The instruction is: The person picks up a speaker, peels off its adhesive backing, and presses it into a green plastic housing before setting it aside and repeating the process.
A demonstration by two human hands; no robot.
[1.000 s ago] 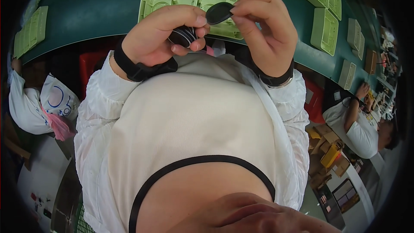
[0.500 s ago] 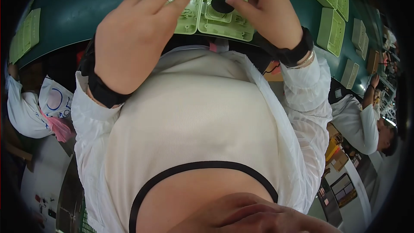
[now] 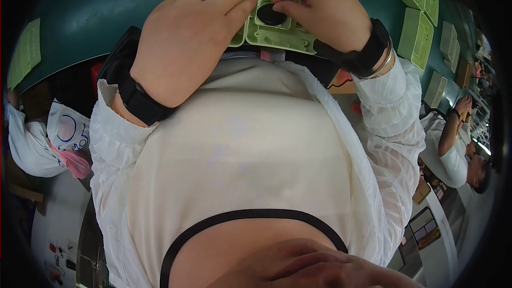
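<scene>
**Black disc going into the green tray**

Right hand [image 3: 325, 10] is over the pale green moulded plastic tray [image 3: 277, 34], thumb and forefinger pinched on a small black oval disc [image 3: 270, 15] that sits right at a round recess near the tray's middle. Those fingers are closed on the disc's rim; whether it is fully seated or only resting on the recess, I can't tell from here.

Left hand [image 3: 184, 48] lies flat beside it, index and middle fingers stretched out onto the tray's top, touching the plastic and holding nothing, just pinning the part down against the dark green surface [image 3: 96, 16].

To do this well, my read is: keep that left hand pressing so the tray can't slide, bring the disc down level rather than tilted, and push evenly on its centre, not one edge, so it doesn't cock in the recess. The grip should stay light on the rim until the disc sits flush.

More pale green trays [image 3: 418, 37] lie well apart along the surface to the right, where another person in a white top [image 3: 453, 152] is at work.
</scene>
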